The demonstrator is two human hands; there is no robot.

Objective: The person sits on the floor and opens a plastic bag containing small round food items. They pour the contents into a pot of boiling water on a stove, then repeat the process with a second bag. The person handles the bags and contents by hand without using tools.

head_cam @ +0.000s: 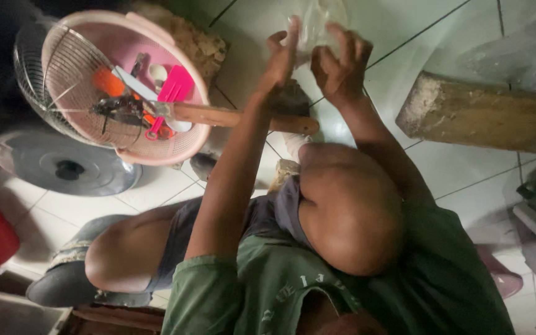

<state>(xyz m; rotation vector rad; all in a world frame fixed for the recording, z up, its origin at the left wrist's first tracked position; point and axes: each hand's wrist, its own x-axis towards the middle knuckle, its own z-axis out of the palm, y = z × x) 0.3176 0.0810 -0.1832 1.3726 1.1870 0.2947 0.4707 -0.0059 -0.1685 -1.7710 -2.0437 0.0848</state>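
1. Clear plastic, a thin bag [315, 25], is seen at the top centre of the frame, held up over a pale tiled floor [460, 167].
2. The bag is gripped between both raised hands; most of it shows above and between the fingertips.
3. The left hand [280, 59] is seen edge-on at the bag's left side, its fingers together and pressed against the plastic.
4. The right hand [341, 65] is placed at the bag's right and lower side, its fingers curled and pinched on the film.
5. A pink plastic basket [184, 146] is seen at the upper left, with a wire strainer [63, 87] leaning over it.
6. A wooden-handled knife [218, 116] is laid across the basket, its handle reaching below the left hand.
7. A rough wooden block [479, 115] is seen at the right.
8. A grey metal lid [63, 164] is lying on the floor at the left.
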